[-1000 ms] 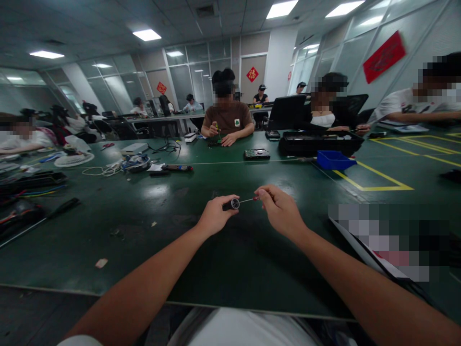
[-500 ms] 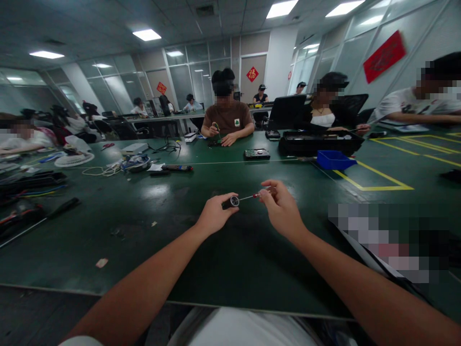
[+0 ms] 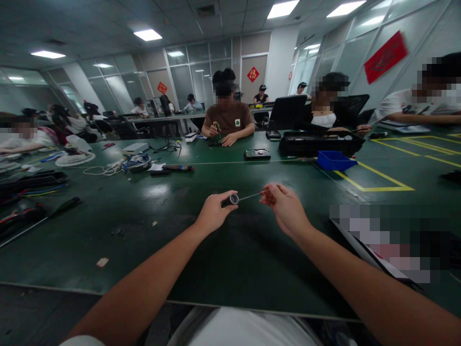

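At the left side of the desk (image 3: 72, 250), there is a white round thing (image 3: 75, 158), and to the right of it lie some cables (image 3: 137, 164). Nearer to the person, a small scrap (image 3: 102, 262) lies flat.

The left hand (image 3: 212, 214) holds a dark cylinder (image 3: 232, 199) above the desk, between thumb and fingers, with the round end turned toward the camera and a little to the right. The shaft of a thin screwdriver (image 3: 249, 196) reaches to this end; how deep the tip sits, I cannot tell. Behind, a hard drive (image 3: 257, 154) lies on the desk. The fingers of the right hand (image 3: 288, 206) are closed around the screwdriver at its red part, and they hide most of the handle.

For good work, I think the shaft should stand straight to the screw or slot, if there is one inside, with light pressure and small turns of the fingertips. The left grip should be firm, so that the cylinder does not roll, and its thumb should be away from the tip. More to the right stands a blue bin (image 3: 334, 161).
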The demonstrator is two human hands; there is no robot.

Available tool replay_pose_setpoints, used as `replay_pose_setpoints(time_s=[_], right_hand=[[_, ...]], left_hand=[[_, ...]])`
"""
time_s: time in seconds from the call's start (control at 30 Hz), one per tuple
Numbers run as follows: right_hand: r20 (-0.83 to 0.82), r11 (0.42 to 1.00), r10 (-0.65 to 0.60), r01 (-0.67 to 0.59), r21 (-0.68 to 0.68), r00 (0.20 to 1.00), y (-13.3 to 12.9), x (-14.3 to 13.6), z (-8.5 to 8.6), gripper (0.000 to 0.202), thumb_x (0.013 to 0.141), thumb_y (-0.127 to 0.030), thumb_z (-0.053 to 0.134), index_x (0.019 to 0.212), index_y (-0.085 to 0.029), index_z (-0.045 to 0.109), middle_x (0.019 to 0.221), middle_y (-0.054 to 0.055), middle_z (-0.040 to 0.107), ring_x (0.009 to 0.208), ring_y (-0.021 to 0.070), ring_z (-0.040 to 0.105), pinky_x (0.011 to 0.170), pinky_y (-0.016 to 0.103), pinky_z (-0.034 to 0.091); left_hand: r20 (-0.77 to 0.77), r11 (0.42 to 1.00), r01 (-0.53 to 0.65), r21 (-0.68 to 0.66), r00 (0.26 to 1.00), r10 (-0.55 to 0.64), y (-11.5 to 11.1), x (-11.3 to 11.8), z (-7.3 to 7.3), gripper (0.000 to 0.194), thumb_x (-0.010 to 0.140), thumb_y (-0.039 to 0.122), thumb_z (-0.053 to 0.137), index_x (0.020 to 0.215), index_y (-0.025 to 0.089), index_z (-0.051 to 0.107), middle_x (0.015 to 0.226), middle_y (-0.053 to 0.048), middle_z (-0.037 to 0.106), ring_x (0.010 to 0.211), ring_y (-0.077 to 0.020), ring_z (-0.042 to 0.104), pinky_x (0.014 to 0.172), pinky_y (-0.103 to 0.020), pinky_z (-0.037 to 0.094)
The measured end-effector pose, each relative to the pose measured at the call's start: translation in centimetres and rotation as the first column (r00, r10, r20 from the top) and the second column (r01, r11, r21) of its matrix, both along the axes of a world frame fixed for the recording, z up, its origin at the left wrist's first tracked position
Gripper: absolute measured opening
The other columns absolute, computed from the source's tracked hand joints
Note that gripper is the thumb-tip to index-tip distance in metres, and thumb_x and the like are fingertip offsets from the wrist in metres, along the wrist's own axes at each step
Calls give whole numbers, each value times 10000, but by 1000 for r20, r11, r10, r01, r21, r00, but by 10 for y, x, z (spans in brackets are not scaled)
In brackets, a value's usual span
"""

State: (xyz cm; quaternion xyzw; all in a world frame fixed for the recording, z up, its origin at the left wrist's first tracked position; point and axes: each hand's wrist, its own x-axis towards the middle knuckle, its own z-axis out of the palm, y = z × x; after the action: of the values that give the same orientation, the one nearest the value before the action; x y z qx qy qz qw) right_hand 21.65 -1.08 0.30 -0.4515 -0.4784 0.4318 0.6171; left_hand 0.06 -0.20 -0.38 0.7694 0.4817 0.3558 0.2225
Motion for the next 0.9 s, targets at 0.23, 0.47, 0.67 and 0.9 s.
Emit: replay_pose_setpoints(time_s=[0.23, 0.47, 0.67, 0.9], right_hand=[[435, 960, -174, 55, 273, 884, -21, -5, 10, 261, 974, -444, 489, 973, -219, 622, 823, 53, 711, 762, 212, 672, 714, 359, 509], [478, 963, -153, 22, 267, 865, -22, -6, 10, 238, 983, -419, 476, 966, -223, 610, 828, 56, 733, 759, 215, 698, 696, 346, 505], [567, 948, -214, 28, 318, 796, -23, -5, 11, 216, 992, -394, 470, 971, -231, 610, 803, 44, 730, 753, 216, 696, 702, 345, 491], [528, 964, -148, 3, 265, 836, -20, -5, 10, 234, 987, -409, 474, 970, -224, 615, 832, 52, 735, 768, 217, 699, 702, 349, 501]], left_hand=[[-68, 1000, -27, 3, 997, 27, -1, 1, 0, 451, 846, 244, 729, 1291, 291, 673, 1227, -44, 720, 1144, -275, 626, 1054, -467, 448], [-40, 999, -50, -14, 998, 50, -1, 3, -1, 531, 804, 203, 764, 1319, 260, 646, 1258, -70, 702, 1174, -271, 616, 1068, -448, 440], [-100, 998, -66, 4, 993, 66, -1, 2, 0, 408, 818, 247, 759, 1221, 264, 702, 1186, -61, 724, 1101, -276, 627, 1015, -457, 464], [-106, 999, -51, 8, 993, 51, -2, 2, 0, 403, 829, 241, 750, 1229, 251, 700, 1181, -66, 723, 1095, -273, 629, 1006, -441, 461]])
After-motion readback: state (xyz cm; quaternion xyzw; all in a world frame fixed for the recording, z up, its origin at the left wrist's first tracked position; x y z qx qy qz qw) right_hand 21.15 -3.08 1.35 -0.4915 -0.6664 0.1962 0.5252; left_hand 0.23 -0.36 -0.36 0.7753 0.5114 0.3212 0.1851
